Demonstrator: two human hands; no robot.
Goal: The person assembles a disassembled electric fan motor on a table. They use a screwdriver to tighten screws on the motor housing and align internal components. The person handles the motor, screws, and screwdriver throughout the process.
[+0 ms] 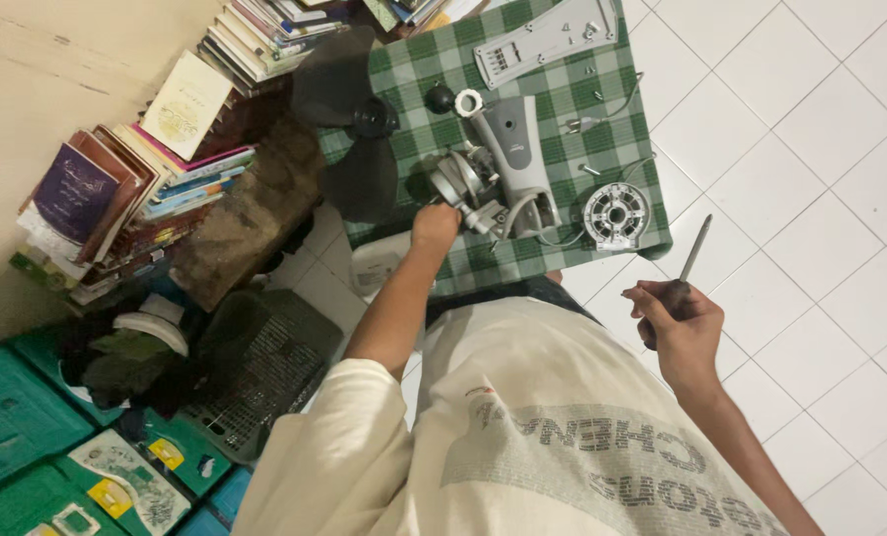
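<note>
left hand [436, 224] gripping the fan motor assembly [483, 184] on the checked cloth [602, 89] — steadying it | right hand [680, 323] closed on a screwdriver [694, 250], held clear right | fan blade [349, 119] lying left, set aside

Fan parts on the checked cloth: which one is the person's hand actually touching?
The grey motor assembly at the cloth's near edge; the left hand grips it. The round vented cover, the white panel and the dark blades lie untouched.
</note>
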